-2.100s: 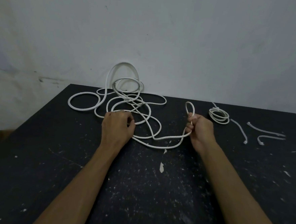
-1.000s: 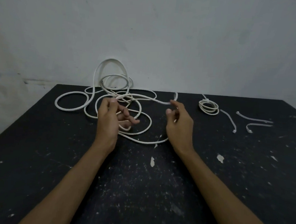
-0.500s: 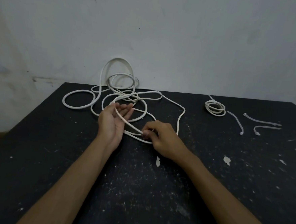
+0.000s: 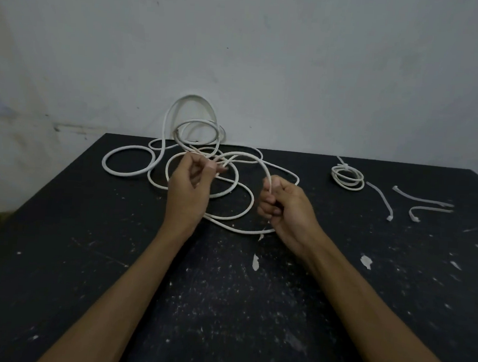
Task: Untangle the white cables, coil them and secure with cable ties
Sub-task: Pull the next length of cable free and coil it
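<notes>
A tangle of white cable (image 4: 195, 138) lies in loose loops at the back middle of the black table (image 4: 57, 253), one loop leaning on the wall. My left hand (image 4: 189, 188) is raised over the tangle and pinches a strand between thumb and fingers. My right hand (image 4: 284, 203) grips a strand of the same cable, which arches from it toward my left hand. A small coiled, tied white cable (image 4: 347, 177) lies at the back right. Three white cable ties (image 4: 379, 199) lie to its right.
A pale wall (image 4: 269, 55) stands right behind the table's far edge. The tabletop is speckled with white paint chips (image 4: 255, 261). The table's left edge runs diagonally at the left.
My right hand has lifted from the table and moved right, gripping a strand that arches up. My left hand has closed from an open palm into a pinch on a strand.
</notes>
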